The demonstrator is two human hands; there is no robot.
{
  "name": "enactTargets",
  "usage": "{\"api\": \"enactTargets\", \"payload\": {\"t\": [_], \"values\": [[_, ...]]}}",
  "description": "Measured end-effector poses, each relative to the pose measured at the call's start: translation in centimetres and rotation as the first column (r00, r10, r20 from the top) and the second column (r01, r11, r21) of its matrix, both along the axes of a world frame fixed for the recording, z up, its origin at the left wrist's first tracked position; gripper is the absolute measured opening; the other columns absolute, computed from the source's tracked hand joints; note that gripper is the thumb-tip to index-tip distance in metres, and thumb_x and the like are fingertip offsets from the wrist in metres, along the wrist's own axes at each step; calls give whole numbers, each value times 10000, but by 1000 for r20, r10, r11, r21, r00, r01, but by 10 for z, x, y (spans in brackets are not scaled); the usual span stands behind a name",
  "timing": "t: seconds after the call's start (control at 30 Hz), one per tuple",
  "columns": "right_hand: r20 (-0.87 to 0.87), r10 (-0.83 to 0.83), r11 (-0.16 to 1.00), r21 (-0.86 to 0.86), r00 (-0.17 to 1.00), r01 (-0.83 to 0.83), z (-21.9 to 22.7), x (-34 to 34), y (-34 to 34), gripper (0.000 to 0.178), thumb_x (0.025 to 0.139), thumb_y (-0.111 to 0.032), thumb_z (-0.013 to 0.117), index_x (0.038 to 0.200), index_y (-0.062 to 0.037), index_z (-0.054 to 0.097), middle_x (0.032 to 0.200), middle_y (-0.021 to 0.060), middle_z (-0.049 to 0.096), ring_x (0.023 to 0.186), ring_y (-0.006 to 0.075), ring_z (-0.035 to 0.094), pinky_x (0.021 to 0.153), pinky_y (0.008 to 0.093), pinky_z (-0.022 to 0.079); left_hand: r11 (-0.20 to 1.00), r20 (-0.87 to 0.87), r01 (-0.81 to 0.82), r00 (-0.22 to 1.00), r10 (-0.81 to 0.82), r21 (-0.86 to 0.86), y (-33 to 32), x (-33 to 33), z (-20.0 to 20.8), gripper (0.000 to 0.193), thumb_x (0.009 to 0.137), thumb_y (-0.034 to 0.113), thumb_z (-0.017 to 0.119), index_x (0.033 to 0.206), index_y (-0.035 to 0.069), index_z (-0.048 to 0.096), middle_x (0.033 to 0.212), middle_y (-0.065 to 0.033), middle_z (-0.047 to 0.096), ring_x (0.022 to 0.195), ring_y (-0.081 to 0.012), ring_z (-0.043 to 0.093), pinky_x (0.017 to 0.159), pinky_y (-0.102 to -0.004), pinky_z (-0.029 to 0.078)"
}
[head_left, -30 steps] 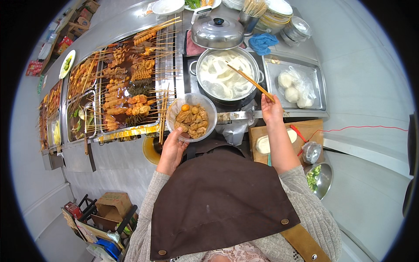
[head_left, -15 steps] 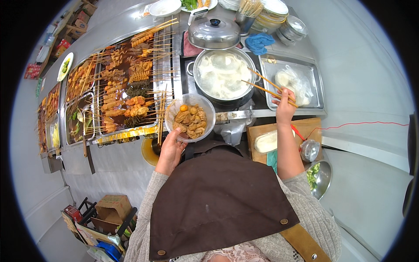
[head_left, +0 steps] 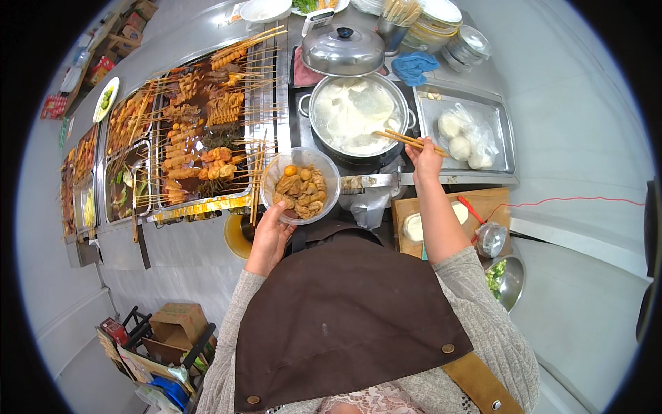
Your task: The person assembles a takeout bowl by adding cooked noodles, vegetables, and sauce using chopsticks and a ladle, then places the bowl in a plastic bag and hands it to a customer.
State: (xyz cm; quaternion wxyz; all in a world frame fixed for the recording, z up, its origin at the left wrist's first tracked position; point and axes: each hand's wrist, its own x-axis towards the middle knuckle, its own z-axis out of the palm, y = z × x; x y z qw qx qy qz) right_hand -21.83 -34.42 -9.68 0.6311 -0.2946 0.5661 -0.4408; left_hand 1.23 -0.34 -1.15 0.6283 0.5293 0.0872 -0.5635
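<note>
My left hand grips the rim of a clear plastic bowl, thumb over the edge. Brown stewed pieces and a round yellowish one lie in it. In my right hand is a pair of wooden chopsticks, held close together, their tips at the right side of a steel pot. Cloudy, foamy white liquid with pale pieces fills the pot; whether the tips hold anything cannot be made out. A domed steel lid with a black knob sits behind the pot.
Trays of skewers in dark broth line the left. Right of the pot, a steel tray holds white balls in a plastic bag. A wooden board and a steel bowl of chopped greens are nearer me. A blue cloth lies behind.
My right hand has moved left and slightly down, and the chopsticks' tips have come from apart to close together. The left hand and bowl have hardly moved.
</note>
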Motion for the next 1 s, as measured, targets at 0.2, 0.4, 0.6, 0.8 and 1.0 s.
{"api": "enactTargets", "payload": {"t": [0.2,0.4,0.6,0.8,1.0], "values": [[221,-38,982,190,975,-5,-13,-13,9,274,1063,-248,499,1012,11,573,902,147,648,785,267,699,692,329,627,1000,-5,-18,1000,18,4,1,0,-5,283,1002,346,608,1159,115,563,998,-20,641,974,-152,583,880,-328,448],[344,-62,957,286,937,-42,-21,-17,21,231,1051,-211,519,978,4,566,872,143,625,794,277,699,713,330,641,1000,-19,-16,1000,16,-9,-1,0,-7,287,1002,346,609,1161,111,564,999,-24,643,971,-153,584,879,-329,449],[382,-87,945,323,920,-45,-23,-16,26,226,1049,-205,519,972,0,571,887,143,624,807,278,700,726,328,645,1000,-13,-2,1000,1,-16,-2,0,-5,275,1006,339,608,1156,113,564,998,-26,644,965,-151,587,861,-322,452],[402,-134,950,313,906,2,-19,-16,27,241,1053,-216,513,983,7,571,904,147,624,837,283,698,738,330,645,1000,-19,-4,1000,4,4,-3,0,-3,274,1006,339,609,1163,119,564,1007,-22,643,971,-150,586,859,-320,451],[322,-101,985,167,941,48,3,-25,19,275,1059,-241,494,1024,21,570,940,163,638,847,272,702,732,326,639,1000,-11,-11,1000,11,-5,-5,-1,1,274,1006,340,609,1167,123,567,1018,-11,642,982,-149,585,865,-321,451]]}}
